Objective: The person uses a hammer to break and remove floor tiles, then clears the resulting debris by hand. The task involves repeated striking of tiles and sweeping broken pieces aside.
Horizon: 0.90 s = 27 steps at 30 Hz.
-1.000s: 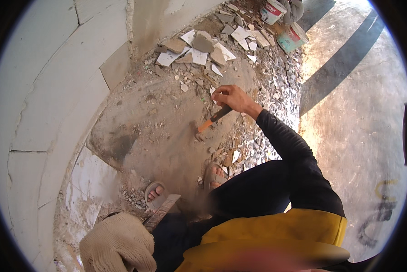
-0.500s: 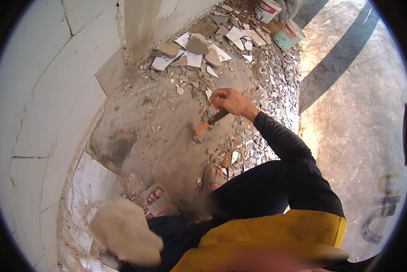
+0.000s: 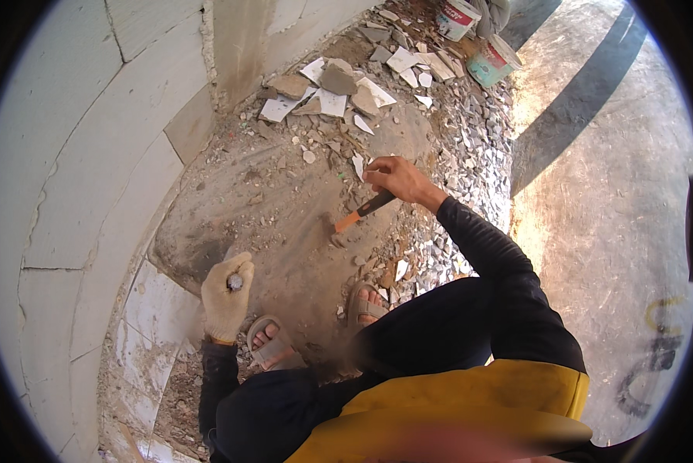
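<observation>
My left hand (image 3: 224, 305), in a cream knitted work glove, is raised near the wall and closed round a metal rod (image 3: 235, 282). Only its round grey end shows at the top of the fist, so its full shape is hidden. My bare right hand (image 3: 397, 179) is curled over the black grip of a hammer (image 3: 348, 222). The hammer's orange shaft slopes down to the left towards the dusty ground; its head is hard to make out against the dirt.
Broken tiles and mortar chunks (image 3: 336, 81) lie heaped by the wall (image 3: 76, 193). Gravel (image 3: 466, 170) borders a smooth concrete floor (image 3: 593, 255) on the right. Two paint buckets (image 3: 491, 63) stand at the far end. White tiles (image 3: 150, 316) line the wall's foot near my sandalled feet.
My gloved left hand has come up and forward from beside my knee, and the rod's end now shows in its fist. My right hand and the hammer have hardly moved.
</observation>
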{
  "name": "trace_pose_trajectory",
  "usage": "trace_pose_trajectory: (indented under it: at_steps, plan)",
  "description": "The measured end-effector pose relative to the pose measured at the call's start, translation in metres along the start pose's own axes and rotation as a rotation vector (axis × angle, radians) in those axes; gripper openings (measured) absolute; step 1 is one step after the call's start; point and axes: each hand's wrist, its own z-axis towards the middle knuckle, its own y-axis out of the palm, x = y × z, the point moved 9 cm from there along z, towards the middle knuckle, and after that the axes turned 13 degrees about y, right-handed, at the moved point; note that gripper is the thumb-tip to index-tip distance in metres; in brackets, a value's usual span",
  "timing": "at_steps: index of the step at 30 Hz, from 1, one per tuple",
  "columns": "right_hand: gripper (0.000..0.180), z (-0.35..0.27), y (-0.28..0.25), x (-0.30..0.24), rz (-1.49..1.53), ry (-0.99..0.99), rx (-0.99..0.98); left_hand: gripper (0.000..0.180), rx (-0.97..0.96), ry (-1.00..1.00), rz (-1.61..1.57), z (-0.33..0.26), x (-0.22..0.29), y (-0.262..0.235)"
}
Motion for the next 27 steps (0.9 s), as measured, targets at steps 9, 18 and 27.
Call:
trace_pose_trajectory:
  at_steps: [9, 18, 27]
  plan:
    - [0.048, 0.001, 0.000, -0.013, -0.007, -0.013, -0.010, 0.022, 0.069, 0.103, 0.130, 0.002, -0.035, -0.001]
    - [0.047, 0.003, 0.002, -0.021, 0.019, -0.020, -0.025, 0.019, -0.126, -0.017, 0.019, -0.003, -0.057, 0.029]
    - [0.046, 0.004, 0.002, -0.021, 0.063, -0.024, -0.019, 0.012, -0.171, 0.189, 0.112, -0.017, -0.044, 0.052]
